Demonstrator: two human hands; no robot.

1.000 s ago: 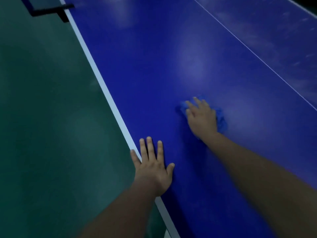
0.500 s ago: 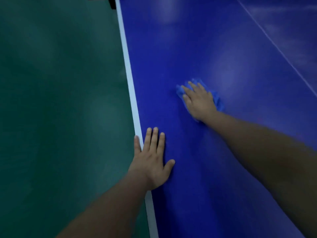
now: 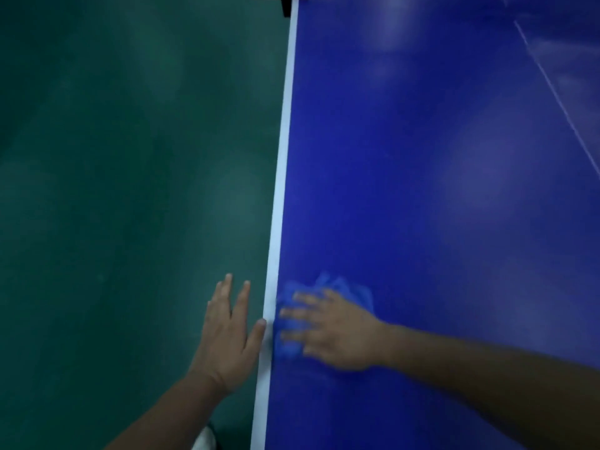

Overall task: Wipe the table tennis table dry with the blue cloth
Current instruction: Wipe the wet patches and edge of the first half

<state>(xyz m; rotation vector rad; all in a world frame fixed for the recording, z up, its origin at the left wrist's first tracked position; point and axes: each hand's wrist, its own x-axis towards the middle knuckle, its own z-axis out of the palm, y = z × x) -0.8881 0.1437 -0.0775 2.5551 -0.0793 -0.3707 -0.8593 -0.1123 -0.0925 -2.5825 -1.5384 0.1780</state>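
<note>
Now pressing the blue cloth onto the worktop with flat, spread-fingered right hand, just beside the white edge line; holding left hand open, thumb against that line.

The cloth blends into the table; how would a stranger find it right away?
Start at the blue table tennis table and follow its white edge line down toward the near end. Just inside that line the right hand presses flat on the blue cloth, a crumpled, lighter blue patch poking out around it, unlike the smooth darker surface.
</note>
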